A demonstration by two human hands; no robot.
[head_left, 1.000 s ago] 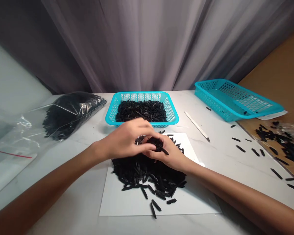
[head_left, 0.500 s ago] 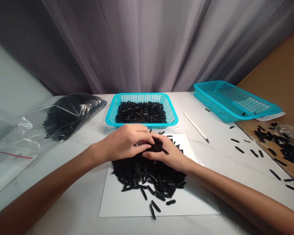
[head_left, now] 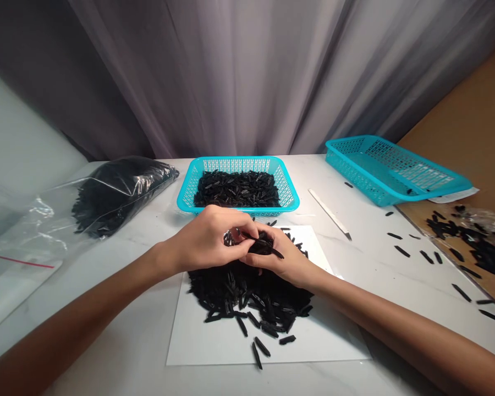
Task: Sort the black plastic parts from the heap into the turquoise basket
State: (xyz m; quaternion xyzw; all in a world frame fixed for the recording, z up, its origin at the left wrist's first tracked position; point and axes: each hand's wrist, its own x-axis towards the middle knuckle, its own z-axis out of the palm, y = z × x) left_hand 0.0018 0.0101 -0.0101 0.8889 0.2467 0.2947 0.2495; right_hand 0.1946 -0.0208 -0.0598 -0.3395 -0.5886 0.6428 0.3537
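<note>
The left hand (head_left: 206, 240) and right hand (head_left: 282, 261) are curled closed, gripping a clump of short black sticks (head_left: 260, 246) between them, just above a heaped pile (head_left: 247, 297) on a white sheet (head_left: 214, 346). Beyond stands a teal plastic basket (head_left: 235, 163) of similar sticks, on the marble bench (head_left: 124, 313).

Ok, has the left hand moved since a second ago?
Yes, slightly: the left hand sits a little lower in view, drawn back toward the person from the front rim of the basket.
</note>
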